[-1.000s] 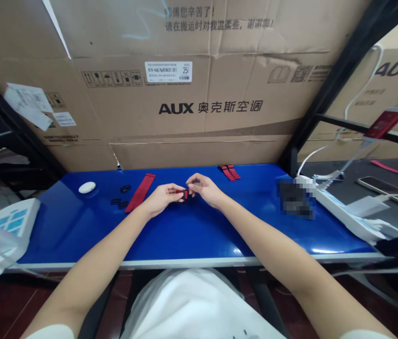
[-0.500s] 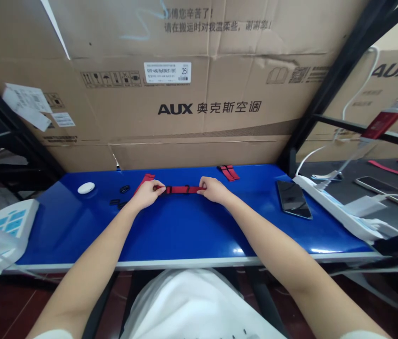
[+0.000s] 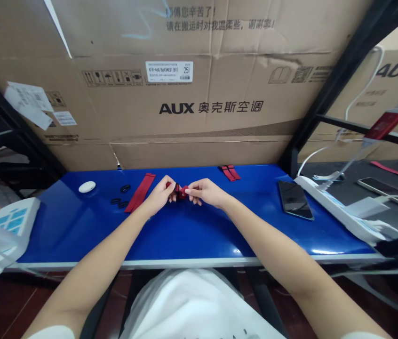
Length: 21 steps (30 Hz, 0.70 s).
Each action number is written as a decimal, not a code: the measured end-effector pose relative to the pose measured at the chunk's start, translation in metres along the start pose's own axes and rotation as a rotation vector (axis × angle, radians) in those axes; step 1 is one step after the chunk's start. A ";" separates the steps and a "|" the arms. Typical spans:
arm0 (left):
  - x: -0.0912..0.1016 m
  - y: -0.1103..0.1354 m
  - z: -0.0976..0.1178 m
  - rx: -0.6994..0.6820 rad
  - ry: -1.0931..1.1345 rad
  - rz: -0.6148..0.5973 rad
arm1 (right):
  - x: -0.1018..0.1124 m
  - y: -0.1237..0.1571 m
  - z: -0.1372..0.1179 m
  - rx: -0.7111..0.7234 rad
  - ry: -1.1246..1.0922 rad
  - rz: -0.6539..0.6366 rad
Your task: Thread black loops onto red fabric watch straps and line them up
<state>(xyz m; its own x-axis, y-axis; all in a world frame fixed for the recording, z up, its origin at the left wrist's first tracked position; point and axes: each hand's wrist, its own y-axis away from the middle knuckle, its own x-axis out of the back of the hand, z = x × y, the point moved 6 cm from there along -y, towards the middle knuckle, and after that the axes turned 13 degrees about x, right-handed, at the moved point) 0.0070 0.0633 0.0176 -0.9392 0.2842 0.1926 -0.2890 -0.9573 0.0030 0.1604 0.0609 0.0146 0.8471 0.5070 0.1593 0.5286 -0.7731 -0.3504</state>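
Note:
Close together above the blue table (image 3: pixel 199 235), both hands pinch one red strap (image 3: pixel 184 192) fitted with black buckles. My left hand (image 3: pixel 163 194) is closed on its left part, by a black buckle (image 3: pixel 177 189). My right hand (image 3: pixel 206 192) holds the strap's other end between thumb and fingers. Between the hands the strap is bunched up, and fingers cover much of it. Left of my left hand lie flat red straps (image 3: pixel 140 192), with several loose black buckles (image 3: pixel 123 204) beside them. Another red strap piece with black fittings (image 3: pixel 230 172) rests near the back edge.
A round white disc (image 3: pixel 87 187) lies at the left, behind a white power unit (image 3: pixel 15 226). On the right are a dark phone (image 3: pixel 295 200) and a white power strip (image 3: pixel 340 209) with cables. A cardboard box (image 3: pixel 199 127) walls off the back, between black metal posts (image 3: pixel 292 160).
My hands have come together. The strap, stretched straight between them before, is now bunched. The flat red straps on the left show more fully.

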 end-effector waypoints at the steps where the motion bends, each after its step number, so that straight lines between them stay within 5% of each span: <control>1: 0.000 0.000 -0.001 -0.009 -0.027 0.002 | 0.001 0.000 0.000 0.013 0.090 -0.006; 12: -0.017 0.008 0.004 -0.114 -0.167 -0.061 | -0.004 0.001 0.003 0.022 0.112 -0.081; 21: -0.018 0.010 -0.001 -0.093 -0.134 -0.170 | -0.004 -0.001 0.010 -0.040 -0.033 0.084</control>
<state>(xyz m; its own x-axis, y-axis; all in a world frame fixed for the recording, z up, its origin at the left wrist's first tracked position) 0.0204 0.0486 0.0129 -0.8444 0.4252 0.3257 -0.4623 -0.8857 -0.0424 0.1558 0.0639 0.0051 0.8866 0.4515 0.1000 0.4581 -0.8278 -0.3238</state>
